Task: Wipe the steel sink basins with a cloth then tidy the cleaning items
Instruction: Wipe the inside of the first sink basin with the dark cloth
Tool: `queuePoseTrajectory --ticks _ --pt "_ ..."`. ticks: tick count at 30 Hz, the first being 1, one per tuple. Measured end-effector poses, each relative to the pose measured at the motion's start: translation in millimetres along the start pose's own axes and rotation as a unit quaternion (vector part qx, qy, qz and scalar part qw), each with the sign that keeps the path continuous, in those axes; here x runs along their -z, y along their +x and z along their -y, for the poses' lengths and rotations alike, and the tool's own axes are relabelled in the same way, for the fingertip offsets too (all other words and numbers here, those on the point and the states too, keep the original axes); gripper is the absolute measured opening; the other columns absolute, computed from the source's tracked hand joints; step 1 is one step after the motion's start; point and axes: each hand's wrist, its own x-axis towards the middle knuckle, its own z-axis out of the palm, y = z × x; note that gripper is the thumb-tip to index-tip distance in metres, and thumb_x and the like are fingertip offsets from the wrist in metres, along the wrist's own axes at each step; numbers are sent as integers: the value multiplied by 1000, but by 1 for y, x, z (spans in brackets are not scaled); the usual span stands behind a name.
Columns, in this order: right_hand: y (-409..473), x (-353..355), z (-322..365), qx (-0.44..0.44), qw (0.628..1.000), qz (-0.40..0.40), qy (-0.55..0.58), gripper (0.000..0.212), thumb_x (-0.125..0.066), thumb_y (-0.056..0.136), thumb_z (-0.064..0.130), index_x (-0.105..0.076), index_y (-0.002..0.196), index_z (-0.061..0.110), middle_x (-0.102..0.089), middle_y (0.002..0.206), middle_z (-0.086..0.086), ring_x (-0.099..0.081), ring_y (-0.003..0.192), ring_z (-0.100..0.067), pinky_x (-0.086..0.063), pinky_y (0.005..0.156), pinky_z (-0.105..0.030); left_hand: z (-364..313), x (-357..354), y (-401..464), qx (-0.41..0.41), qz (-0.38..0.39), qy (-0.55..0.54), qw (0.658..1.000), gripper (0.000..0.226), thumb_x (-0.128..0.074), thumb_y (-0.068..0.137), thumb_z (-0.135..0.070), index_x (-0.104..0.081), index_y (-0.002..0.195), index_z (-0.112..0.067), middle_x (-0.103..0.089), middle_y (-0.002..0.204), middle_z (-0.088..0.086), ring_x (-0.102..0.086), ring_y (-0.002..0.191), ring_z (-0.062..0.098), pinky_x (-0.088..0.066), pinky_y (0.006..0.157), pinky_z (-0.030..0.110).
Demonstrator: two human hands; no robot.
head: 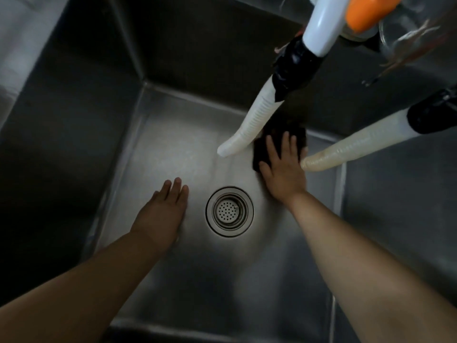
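Note:
I look straight down into a deep steel sink basin (173, 149). A dark cloth (279, 131) lies on the basin floor at the far right. My right hand (282, 169) presses flat on it with fingers spread and straight. My left hand (165, 209) rests flat on the bare basin floor left of the round drain strainer (229, 211), fingers straight and together, holding nothing.
Two white ribbed hoses hang into the basin: one (249, 127) ends just left of the cloth, the other (346, 149) ends at its right. Black tape joins the first to a white tap (321, 23) with an orange part (366, 11). A glass container (405, 33) sits top right.

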Motion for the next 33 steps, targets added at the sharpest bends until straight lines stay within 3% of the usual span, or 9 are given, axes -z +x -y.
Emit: queuePoseTrajectory --ticks 3,6,10,13,14,17,22,26,33 --pt "-24 2 -43 -98 995 14 -26 68 -24 92 49 -3 151 23 0 158 -12 7 145 -28 8 115 -50 0 2 0 2 0 2 1000 103 -64 86 -33 16 147 -8 19 156 14 8 145 31 -10 118 36" --pt "-33 6 -66 -176 982 10 -62 71 -33 92 46 -13 151 13 -7 158 -15 2 145 -29 6 117 -46 1 2 -1 1 1 -10 1000 105 -65 86 -35 16 147 -9 20 156 13 9 146 30 -10 118 35" --pt "-16 13 -60 -233 970 -44 45 73 -48 89 41 -23 147 5 -19 154 -18 -6 144 -31 5 117 -41 2 -1 1 -4 -3 -21 1000 104 -63 87 -34 18 147 -10 23 155 13 12 145 30 -7 118 36" --pt "10 13 -37 -275 958 -45 74 74 -45 92 45 -15 150 10 -8 156 -19 -2 143 -35 16 110 -34 4 -2 3 -8 -1 -29 1000 106 -65 85 -34 17 147 -9 23 155 12 12 145 31 -5 118 37" --pt "19 12 -25 -278 958 -31 60 75 -43 92 46 -11 150 10 -5 156 -21 1 143 -37 15 112 -40 5 -2 3 -9 1 -32 999 106 -66 85 -33 17 147 -9 23 155 12 12 145 31 -5 118 37" --pt "34 9 21 -218 975 -32 30 77 -43 91 46 -9 150 8 -4 155 -25 2 143 -40 5 113 -51 5 -1 3 -10 7 -36 999 106 -65 84 -30 18 147 -8 23 155 14 13 144 33 -2 118 39" --pt "53 8 100 -15 999 -24 -15 78 -34 88 51 -6 151 14 0 157 -20 3 144 -36 10 113 -46 8 -2 4 -13 3 -33 999 104 -62 86 -32 21 146 -7 24 155 15 13 144 34 -2 118 40" --pt "69 9 147 59 997 -46 -18 76 -39 89 45 -11 151 11 -5 156 -23 -2 144 -37 7 114 -48 10 0 5 -17 9 -45 999 103 -61 87 -29 21 145 -7 24 154 15 15 143 34 1 117 40" --pt "107 14 203 246 969 -32 -9 72 -30 90 49 -10 151 18 -5 158 -15 0 145 -27 8 115 -43 10 -3 7 -11 -2 -67 998 85 -47 94 -18 19 146 -7 25 154 14 17 143 33 4 116 39"
